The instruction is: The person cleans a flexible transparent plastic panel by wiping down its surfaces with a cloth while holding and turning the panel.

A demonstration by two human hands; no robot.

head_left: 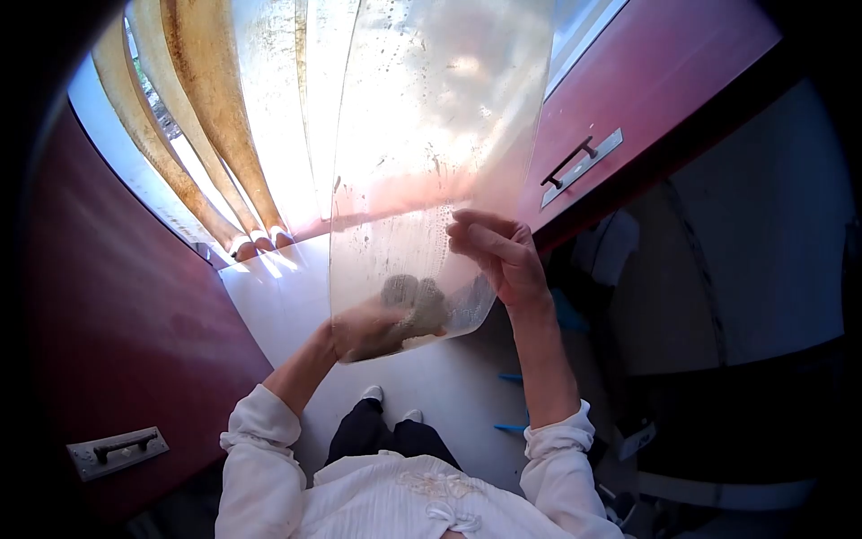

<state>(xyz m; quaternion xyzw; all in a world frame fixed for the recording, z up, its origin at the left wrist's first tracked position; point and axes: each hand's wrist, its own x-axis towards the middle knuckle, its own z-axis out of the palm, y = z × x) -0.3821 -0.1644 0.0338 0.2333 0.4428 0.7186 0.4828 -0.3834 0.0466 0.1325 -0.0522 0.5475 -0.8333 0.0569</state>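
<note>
- Shows a dark red panel [135, 296] left of the left grip [377, 325], and another red panel [646, 72] above and right of the right grip [505, 256].
- Has the clear strip [431, 153] reaching from high above both grips down to the left one, speckled with drops and dark marks.
- Shows yellowed strips [233, 117] bunched above and left of the left grip.
- Places the left grip behind the strip's lower end, seen blurred through it; cannot tell whether open or closed.
- Places the right grip at the strip's right side, fingers bent and fingertips close together over it; cannot tell whether pinching it.
- Shows a dark rounded thing [413, 301] through the strip, right beside the left grip; too blurred to identify.
- Shows a metal handle [582, 166] up and right of the right grip.
</note>
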